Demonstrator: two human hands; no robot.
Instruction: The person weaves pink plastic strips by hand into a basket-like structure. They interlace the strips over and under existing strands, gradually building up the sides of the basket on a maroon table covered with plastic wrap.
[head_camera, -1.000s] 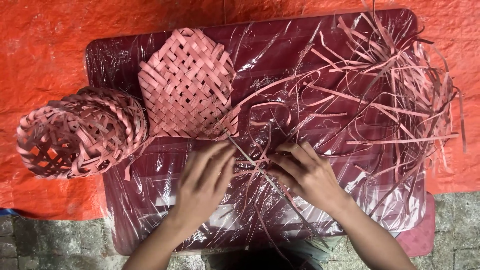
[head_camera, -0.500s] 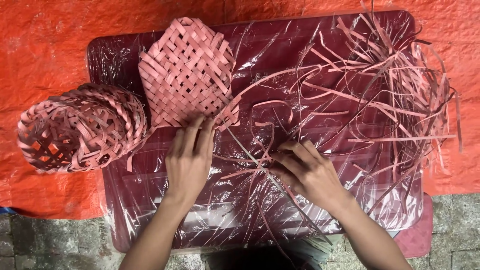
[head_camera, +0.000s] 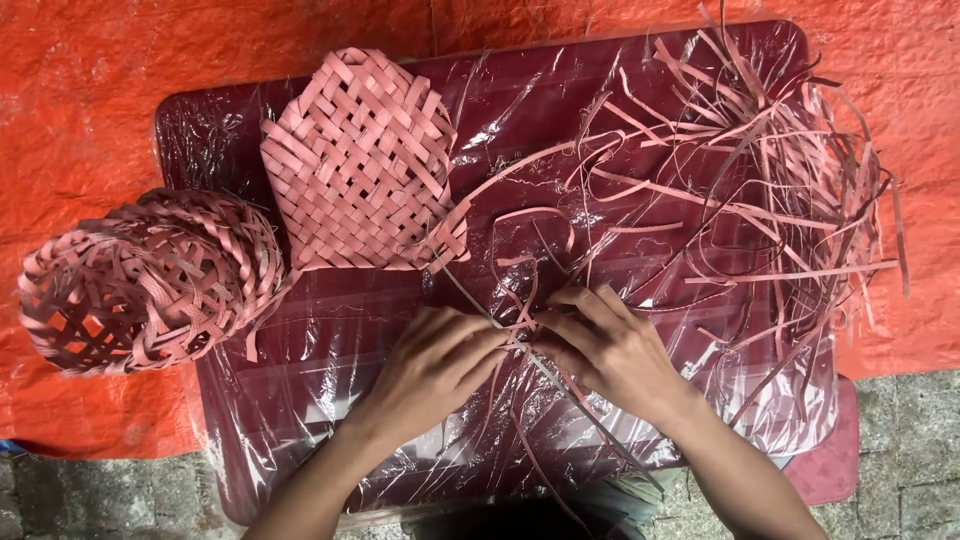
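My left hand (head_camera: 432, 368) and my right hand (head_camera: 612, 352) meet at the middle of a dark red table wrapped in clear plastic (head_camera: 300, 400). Their fingertips pinch a small cluster of crossed pink strips (head_camera: 522, 322) lying flat on the plastic. A thin stick-like strip (head_camera: 470, 298) runs diagonally under both hands. Just beyond my left hand lies a flat woven pink mat (head_camera: 362, 165).
A pile of several loose pink strips (head_camera: 770, 170) covers the table's right side. A stack of woven pink baskets (head_camera: 150, 280) lies on its side at the left edge. An orange tarp (head_camera: 90, 110) spreads under the table, with grey paving (head_camera: 900, 450) at the lower right.
My left hand reached up to the woven mat's lower edge half a second ago, then came back down to join the right hand on the crossed strips.
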